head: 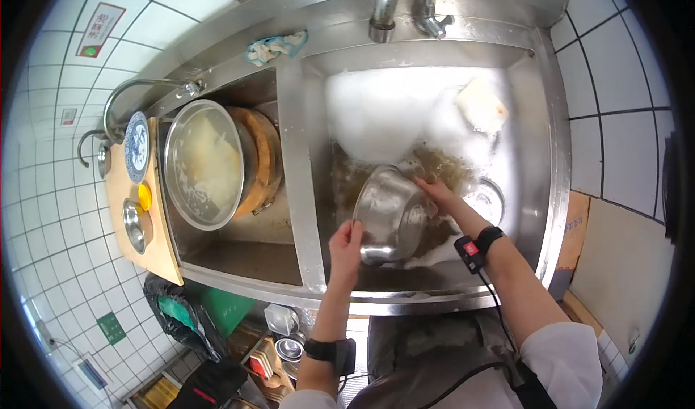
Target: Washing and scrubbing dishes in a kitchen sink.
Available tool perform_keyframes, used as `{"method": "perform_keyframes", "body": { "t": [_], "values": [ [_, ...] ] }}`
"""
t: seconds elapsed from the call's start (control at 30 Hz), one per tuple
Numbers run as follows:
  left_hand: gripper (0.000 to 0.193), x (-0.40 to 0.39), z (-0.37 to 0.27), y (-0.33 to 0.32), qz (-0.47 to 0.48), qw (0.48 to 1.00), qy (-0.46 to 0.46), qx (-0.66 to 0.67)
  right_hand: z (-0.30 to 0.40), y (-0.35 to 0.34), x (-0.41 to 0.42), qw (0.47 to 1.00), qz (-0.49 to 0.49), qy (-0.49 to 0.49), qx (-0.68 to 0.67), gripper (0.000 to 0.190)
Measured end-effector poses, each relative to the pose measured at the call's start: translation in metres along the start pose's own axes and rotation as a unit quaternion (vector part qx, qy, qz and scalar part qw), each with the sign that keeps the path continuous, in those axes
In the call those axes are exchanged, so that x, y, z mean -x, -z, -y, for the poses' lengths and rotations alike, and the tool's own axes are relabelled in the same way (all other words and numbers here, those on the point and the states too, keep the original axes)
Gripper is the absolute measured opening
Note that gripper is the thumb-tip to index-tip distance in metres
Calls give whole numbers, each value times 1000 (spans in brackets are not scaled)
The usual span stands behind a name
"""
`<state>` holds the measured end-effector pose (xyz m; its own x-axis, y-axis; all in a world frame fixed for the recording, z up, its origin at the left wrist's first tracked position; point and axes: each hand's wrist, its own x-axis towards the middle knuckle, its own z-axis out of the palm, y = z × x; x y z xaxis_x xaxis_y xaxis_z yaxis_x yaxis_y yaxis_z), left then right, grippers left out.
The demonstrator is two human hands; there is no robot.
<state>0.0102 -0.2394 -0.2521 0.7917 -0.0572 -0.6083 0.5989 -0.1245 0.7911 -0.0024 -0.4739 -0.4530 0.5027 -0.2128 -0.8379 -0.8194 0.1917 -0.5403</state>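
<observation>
A round stainless-steel basin (388, 213) is tilted on its side over the right sink, just above brown, foamy water. My left hand (346, 240) grips its rim at the left, thumb and fingers closed on the metal. My right hand (436, 196) is against the basin's outer wall on the far right side; its fingertips are partly hidden at the water. White suds (380, 105) cover the back of the sink, with a pale block-like item (482, 106), perhaps a sponge, among them. Another round metal vessel (486, 205) lies partly under water right of my right wrist.
A steel divider (304, 164) separates the left sink, where a large metal bowl (203, 164) of cloudy water stands beside a round wooden block (266, 159). Faucets (383, 29) rise behind. A cloth (276, 48) lies on the back ledge. A board (163, 202) at left holds a patterned plate (137, 147).
</observation>
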Motion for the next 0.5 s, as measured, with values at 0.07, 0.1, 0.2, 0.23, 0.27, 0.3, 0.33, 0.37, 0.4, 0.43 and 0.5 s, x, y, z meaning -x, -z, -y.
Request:
{"method": "perform_keyframes", "body": {
  "t": [0.07, 0.1, 0.2, 0.23, 0.27, 0.3, 0.33, 0.37, 0.4, 0.43, 0.5],
  "values": [
    [18, 6, 6, -9, -7, 1000, -7, 19, 0, -11, 0, 992, 101, 4, -71, 23],
    [20, 5, 9, -14, -26, 999, -4, 47, 9, -15, 10, 989, 113, -24, -91, 22],
    [33, -9, 8, -28, -52, 990, -33, 127, 53, -22, 81, 962, 82, 237, 109, 20],
    [32, -13, 5, -32, -58, 991, -45, 115, 65, -25, 117, 950, 73, 291, 87, 20],
    [31, -17, 1, -38, -65, 990, -75, 102, 78, -30, 150, 927, 67, 362, 70, 21],
    [30, -20, -5, -42, -74, 988, -101, 96, 93, -35, 175, 876, 27, 464, 131, 22],
    [29, -18, -10, -46, -58, 988, -127, 69, 109, -41, 190, 805, 10, 557, 203, 23],
    [28, -15, -17, -49, -45, 987, -147, 48, 127, -49, 194, 774, -24, 601, 196, 23],
    [27, -10, -24, -50, -13, 986, -166, 27, 143, -54, 192, 751, -48, 624, 210, 23],
    [27, -6, -32, -49, -16, 986, -158, -51, 158, -56, 183, 715, -90, 657, 222, 23],
    [28, 4, -47, -32, 2, 970, -123, -210, 171, -43, 159, 940, 64, 323, 90, 27]
  ]
}}
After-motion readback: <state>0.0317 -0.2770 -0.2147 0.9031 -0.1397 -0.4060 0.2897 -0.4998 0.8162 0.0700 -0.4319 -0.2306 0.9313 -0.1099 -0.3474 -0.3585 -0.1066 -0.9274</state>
